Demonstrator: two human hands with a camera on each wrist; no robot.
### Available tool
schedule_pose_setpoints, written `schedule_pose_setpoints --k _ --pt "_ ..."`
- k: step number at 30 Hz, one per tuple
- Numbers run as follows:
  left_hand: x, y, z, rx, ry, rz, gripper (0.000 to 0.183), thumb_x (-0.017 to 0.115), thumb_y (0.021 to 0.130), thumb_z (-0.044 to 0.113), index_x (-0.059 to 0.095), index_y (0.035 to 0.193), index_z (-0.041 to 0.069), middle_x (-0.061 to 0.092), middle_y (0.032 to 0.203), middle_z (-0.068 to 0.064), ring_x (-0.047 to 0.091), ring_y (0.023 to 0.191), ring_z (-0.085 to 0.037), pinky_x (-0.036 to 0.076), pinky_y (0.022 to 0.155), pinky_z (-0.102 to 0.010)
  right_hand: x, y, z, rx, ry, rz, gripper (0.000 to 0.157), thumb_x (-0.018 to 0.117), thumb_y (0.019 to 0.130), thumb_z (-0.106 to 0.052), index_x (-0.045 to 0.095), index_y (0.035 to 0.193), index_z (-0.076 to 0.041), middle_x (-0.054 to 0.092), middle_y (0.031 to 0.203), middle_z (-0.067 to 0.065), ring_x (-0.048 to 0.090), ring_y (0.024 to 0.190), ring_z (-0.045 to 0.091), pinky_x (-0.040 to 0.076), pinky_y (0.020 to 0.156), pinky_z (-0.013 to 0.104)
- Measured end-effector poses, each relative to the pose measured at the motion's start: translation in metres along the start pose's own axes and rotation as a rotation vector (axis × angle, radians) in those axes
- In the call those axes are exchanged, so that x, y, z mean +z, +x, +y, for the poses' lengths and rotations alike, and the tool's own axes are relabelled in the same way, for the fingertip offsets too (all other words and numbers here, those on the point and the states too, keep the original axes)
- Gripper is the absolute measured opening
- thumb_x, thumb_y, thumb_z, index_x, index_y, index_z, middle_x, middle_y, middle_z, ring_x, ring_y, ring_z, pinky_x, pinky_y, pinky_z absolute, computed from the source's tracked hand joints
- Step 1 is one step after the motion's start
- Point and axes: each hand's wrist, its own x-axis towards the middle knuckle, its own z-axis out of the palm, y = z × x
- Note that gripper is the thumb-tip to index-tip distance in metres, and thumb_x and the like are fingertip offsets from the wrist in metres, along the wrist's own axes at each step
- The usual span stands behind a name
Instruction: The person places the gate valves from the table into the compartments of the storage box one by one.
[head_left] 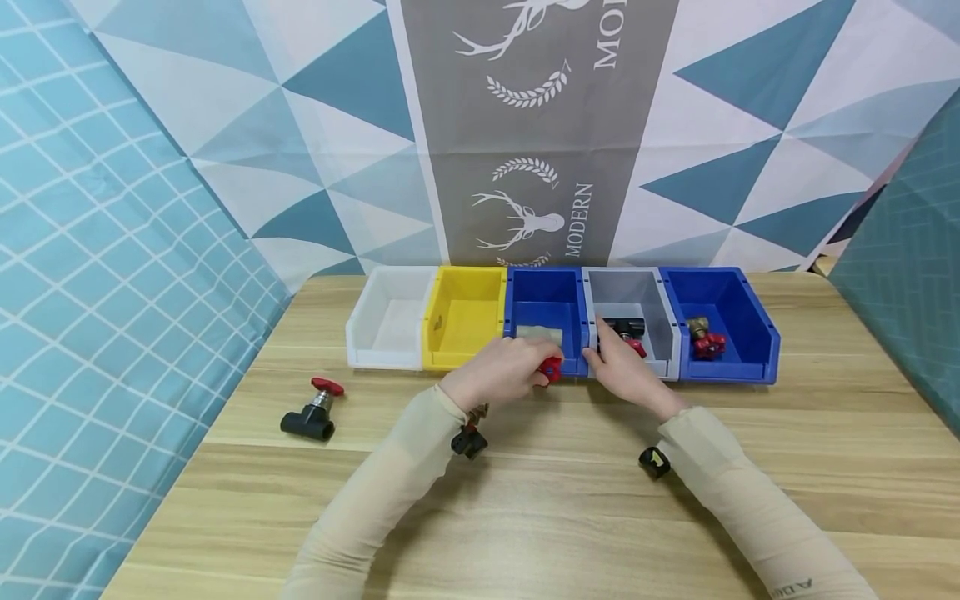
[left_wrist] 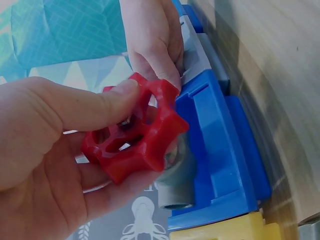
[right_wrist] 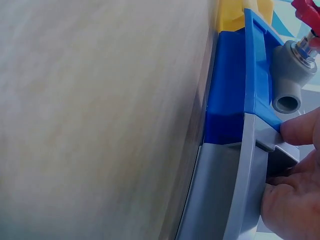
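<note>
My left hand (head_left: 502, 368) pinches the red handwheel (left_wrist: 167, 132) of a grey plastic stop valve between thumb and fingers. The valve's grey tee-shaped body (right_wrist: 290, 75) hangs just inside the front of the middle blue bin (left_wrist: 220, 150), its pipe opening visible in both wrist views. To the right, my right hand (head_left: 628, 375) grips the adjoining side walls where that blue bin meets the grey bin (right_wrist: 250, 175). One digit lies on the blue corner, while the other fingers reach into the grey bin. A black valve (head_left: 625, 327) with a red handle lies in there, partly covered by this hand.
White (head_left: 385, 354) and yellow (head_left: 467, 312) bins stand left in the row. The far-right blue bin (head_left: 757, 354) contains a brass valve (head_left: 703, 337) with a red wheel. On the table lie a black red-handled valve (head_left: 311, 417) and, below the left wrist, another dark fitting (head_left: 469, 442). A black ring-like piece (head_left: 654, 462) is by the right sleeve.
</note>
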Motion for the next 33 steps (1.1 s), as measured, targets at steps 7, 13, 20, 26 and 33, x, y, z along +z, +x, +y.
schedule_pose_setpoints --k 7,13,20,26,33 --pt "-0.004 0.004 -0.001 -0.014 0.014 -0.021 0.028 0.064 0.085 0.02 0.06 0.112 0.012 0.062 0.103 0.0 0.058 0.085 -0.012 0.051 0.076 -0.024 -0.002 0.002 -0.002 -0.017 0.006 0.018 0.063 0.042 0.095 -0.016 0.009 0.142 0.009 0.016 0.147 0.028 0.02 0.134 0.04 0.02 0.108 0.053" --pt "-0.001 0.01 -0.007 -0.041 -0.023 -0.05 0.029 0.065 0.084 0.022 0.062 0.111 0.013 0.062 0.102 0.002 0.056 0.087 -0.012 0.05 0.079 -0.023 -0.001 0.003 0.0 -0.012 0.005 0.022 0.063 0.043 0.095 -0.016 0.009 0.142 0.008 0.017 0.147 0.027 0.023 0.133 0.04 0.021 0.107 0.053" --pt "0.002 0.017 -0.016 -0.04 -0.001 -0.01 0.027 0.063 0.085 0.025 0.061 0.11 0.012 0.061 0.099 0.001 0.056 0.087 -0.012 0.05 0.079 -0.024 -0.001 0.001 -0.001 0.001 -0.007 0.033 0.063 0.042 0.095 -0.017 0.009 0.141 0.01 0.016 0.147 0.028 0.02 0.134 0.039 0.02 0.108 0.052" --pt "0.002 0.022 -0.017 -0.071 -0.021 -0.019 0.028 0.061 0.087 0.024 0.059 0.112 0.012 0.061 0.103 -0.001 0.056 0.087 -0.013 0.05 0.079 -0.025 -0.001 0.002 -0.001 0.001 -0.012 0.036 0.064 0.043 0.095 -0.017 0.009 0.141 0.01 0.016 0.147 0.027 0.02 0.134 0.039 0.02 0.108 0.052" --pt "0.004 0.028 -0.021 -0.108 -0.071 -0.035 0.029 0.063 0.085 0.024 0.059 0.112 0.012 0.063 0.103 -0.001 0.056 0.087 -0.013 0.05 0.08 -0.025 0.0 0.0 -0.002 0.001 -0.005 0.032 0.063 0.042 0.095 -0.017 0.009 0.141 0.01 0.015 0.147 0.027 0.02 0.134 0.039 0.02 0.108 0.052"
